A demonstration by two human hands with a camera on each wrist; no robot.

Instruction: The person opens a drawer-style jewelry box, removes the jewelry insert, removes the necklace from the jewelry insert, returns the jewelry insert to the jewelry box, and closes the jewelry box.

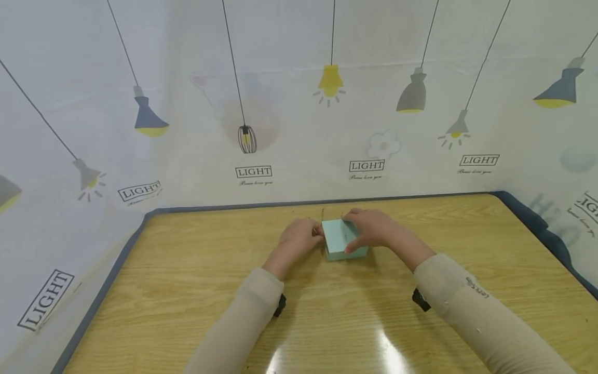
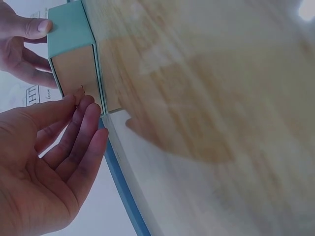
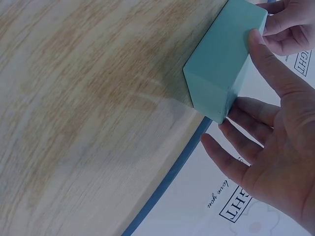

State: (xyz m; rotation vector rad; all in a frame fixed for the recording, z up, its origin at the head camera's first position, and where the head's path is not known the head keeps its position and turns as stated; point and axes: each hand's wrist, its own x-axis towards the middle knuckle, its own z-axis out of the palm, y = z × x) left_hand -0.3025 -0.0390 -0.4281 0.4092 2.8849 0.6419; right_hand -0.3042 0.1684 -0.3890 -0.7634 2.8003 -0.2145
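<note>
A mint-green drawer-style box [image 1: 335,236] lies on the wooden table, toward the far edge. From its right side my right hand [image 1: 374,228] grips it, thumb on the near side and fingers around the far side; the right wrist view shows the same hand [image 3: 275,132] against the green shell [image 3: 219,61]. At the box's left end is my left hand [image 1: 298,236]. In the left wrist view, that end shows a tan inner face [image 2: 74,69], where my left thumb and index finger pinch a small pull tab [image 2: 80,92], mostly hidden by the fingertips.
The wood-grain table [image 1: 196,301] has a blue-grey border [image 1: 233,206] along its far and side edges. Behind it hangs a pale sheet [image 1: 299,156] printed with lamps and words. Light reflects off the near tabletop.
</note>
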